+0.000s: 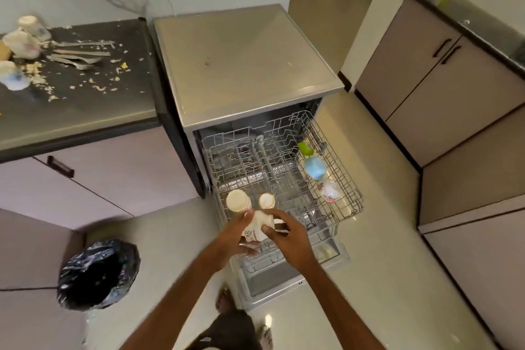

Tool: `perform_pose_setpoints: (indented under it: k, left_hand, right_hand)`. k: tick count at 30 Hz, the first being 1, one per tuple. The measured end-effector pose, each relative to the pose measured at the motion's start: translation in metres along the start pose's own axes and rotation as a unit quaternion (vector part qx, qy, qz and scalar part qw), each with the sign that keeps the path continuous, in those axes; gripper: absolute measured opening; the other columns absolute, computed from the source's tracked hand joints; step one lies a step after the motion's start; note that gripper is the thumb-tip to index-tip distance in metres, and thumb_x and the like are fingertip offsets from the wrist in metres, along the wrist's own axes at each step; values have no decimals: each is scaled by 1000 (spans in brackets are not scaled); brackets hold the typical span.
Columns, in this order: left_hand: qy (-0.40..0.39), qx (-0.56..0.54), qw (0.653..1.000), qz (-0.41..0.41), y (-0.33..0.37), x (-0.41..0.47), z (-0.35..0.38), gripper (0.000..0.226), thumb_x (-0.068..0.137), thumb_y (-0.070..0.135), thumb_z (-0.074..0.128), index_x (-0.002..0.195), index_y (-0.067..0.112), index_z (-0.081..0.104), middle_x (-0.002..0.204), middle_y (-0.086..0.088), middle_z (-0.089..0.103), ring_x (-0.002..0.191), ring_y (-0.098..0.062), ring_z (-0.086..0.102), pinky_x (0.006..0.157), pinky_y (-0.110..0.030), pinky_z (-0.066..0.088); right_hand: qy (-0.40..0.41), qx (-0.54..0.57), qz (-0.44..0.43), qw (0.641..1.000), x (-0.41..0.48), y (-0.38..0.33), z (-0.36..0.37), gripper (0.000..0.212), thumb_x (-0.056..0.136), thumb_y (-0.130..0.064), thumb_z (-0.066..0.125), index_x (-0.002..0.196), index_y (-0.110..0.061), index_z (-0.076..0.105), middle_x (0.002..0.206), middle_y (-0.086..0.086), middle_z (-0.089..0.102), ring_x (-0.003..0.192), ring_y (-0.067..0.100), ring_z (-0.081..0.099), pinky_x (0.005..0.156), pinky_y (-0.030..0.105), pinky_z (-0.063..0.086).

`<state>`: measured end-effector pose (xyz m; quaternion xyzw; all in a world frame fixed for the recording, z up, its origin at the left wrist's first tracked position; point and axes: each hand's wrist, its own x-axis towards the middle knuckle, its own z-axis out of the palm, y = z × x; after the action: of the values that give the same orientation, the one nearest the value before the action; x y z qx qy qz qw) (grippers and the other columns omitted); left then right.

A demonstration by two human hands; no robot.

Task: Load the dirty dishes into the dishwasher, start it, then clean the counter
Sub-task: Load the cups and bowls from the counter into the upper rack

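The left cup (pixel 238 200) is gripped upside down by the left hand (pixel 237 236) above the dishwasher rack (pixel 350 187). The right cup (pixel 266 203) is pinched by the right hand (pixel 287 236).

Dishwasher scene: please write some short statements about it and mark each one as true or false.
1. The rack is pulled out of the dishwasher. True.
2. Both hands are empty. False: the left hand holds the left cup, and the right hand holds the right cup.
3. The counter is already clean. False: crumbs and cutlery lie on it.
4. A blue cup sits at the right side of the rack. True.
5. The bin has a white bag. False: the bag is black.
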<state>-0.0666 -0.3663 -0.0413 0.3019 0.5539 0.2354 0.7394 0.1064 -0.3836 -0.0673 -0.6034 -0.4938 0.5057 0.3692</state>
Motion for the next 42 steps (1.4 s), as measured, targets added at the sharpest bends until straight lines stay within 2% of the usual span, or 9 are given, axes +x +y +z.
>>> perform_pose_setpoints:
  k: [9,13,16,19,21,23,27,31,42]
  left_hand:
    - [-32,-64,997,-21,14,64,-5,59,84,48,60,131,13,55,105,-17,68,84,-28,70,53,-33,55]
    - [11,171,984,48,43,102,-23,54,99,48,49,145,22,40,144,-10,49,131,-27,49,95,-49,53]
    - [142,524,815,203,76,138,-55,72,102,41,44,159,19,4,165,-6,11,150,-25,16,120,-50,26]
    - [251,688,626,269,115,166,-70,76,104,29,39,155,10,-14,162,-10,-17,151,-28,-10,123,-52,11]
    - [304,723,558,271,126,187,-77,83,101,26,46,155,6,-13,161,-12,-20,151,-30,-11,122,-52,10]
    - [327,739,536,242,123,204,-82,90,97,26,52,155,4,-13,162,-14,-19,151,-30,-11,122,-51,11]
    - [338,755,541,153,91,234,-90,92,96,28,54,155,8,-12,164,-12,-14,152,-28,-10,123,-50,0]
    - [376,693,604,120,73,235,-92,85,96,25,56,157,8,0,165,-11,6,153,-26,0,123,-50,-2]
    - [349,608,705,101,38,238,-56,88,99,27,53,156,14,-13,165,-6,-10,151,-23,-12,124,-45,2]
  right_hand:
    - [-20,-39,35,998,61,0,-22,43,81,-15,82,118,-31,67,116,-11,69,96,3,68,80,25,58]
    - [-26,-80,11,996,109,1,-37,43,78,-20,84,114,-36,67,114,-6,70,95,3,68,79,22,58]
    - [-35,-148,-2,988,163,14,-46,46,78,-23,83,121,-28,65,118,-1,65,99,5,66,80,23,58]
    - [-58,-238,-24,969,214,34,-47,50,80,-25,82,127,-23,63,122,3,60,104,17,61,88,38,57]
    - [-75,-288,-31,954,242,49,-42,52,82,-27,80,130,-21,62,125,5,58,106,17,57,91,37,53]
    - [-94,-324,-36,941,261,62,-34,52,83,-27,79,131,-18,61,127,7,57,106,18,56,92,33,50]
    - [-173,-404,-56,897,287,92,-17,54,87,-29,75,136,-17,57,134,11,55,112,28,59,94,37,49]
    - [-215,-468,-52,856,299,109,-2,54,91,-34,69,140,-18,52,136,12,54,117,30,60,94,39,50]
    - [-203,-571,-41,794,309,116,23,52,95,-49,59,127,-9,54,109,13,67,95,28,69,71,36,57]
